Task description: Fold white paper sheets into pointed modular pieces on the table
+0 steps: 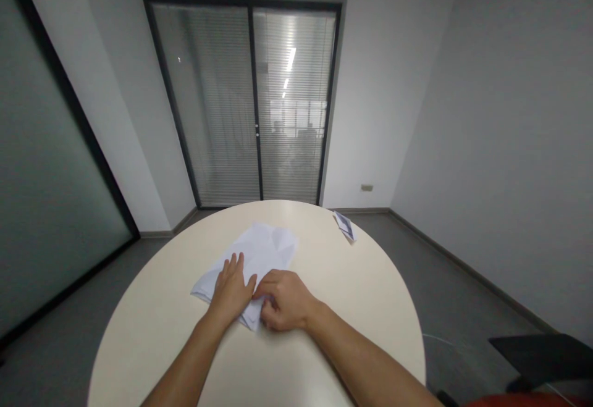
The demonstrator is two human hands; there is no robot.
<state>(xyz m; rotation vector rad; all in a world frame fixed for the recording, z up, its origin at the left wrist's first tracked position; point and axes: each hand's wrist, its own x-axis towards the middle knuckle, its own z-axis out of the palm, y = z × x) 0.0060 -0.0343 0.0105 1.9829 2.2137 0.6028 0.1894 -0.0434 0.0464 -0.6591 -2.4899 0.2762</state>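
A white sheet of paper [266, 243], creased and folded in layers along its near side, lies on the round table. My left hand [231, 289] rests flat on the paper's left part, fingers spread. Just to its right, my right hand [285, 299] is closed with curled fingers at the paper's near right edge, its index finger close to my left thumb. The right fingertips seem to grip the folded edge, though they are partly hidden by the hand itself. A corner of the paper pokes out between the two hands toward me.
The round cream table [361, 320] fills the foreground. Near its far right edge lies a small folded paper piece [345, 226]. A black chair part [542, 357] stands at the lower right. Beyond are a glass door [213, 104] with blinds and a wall socket [367, 188].
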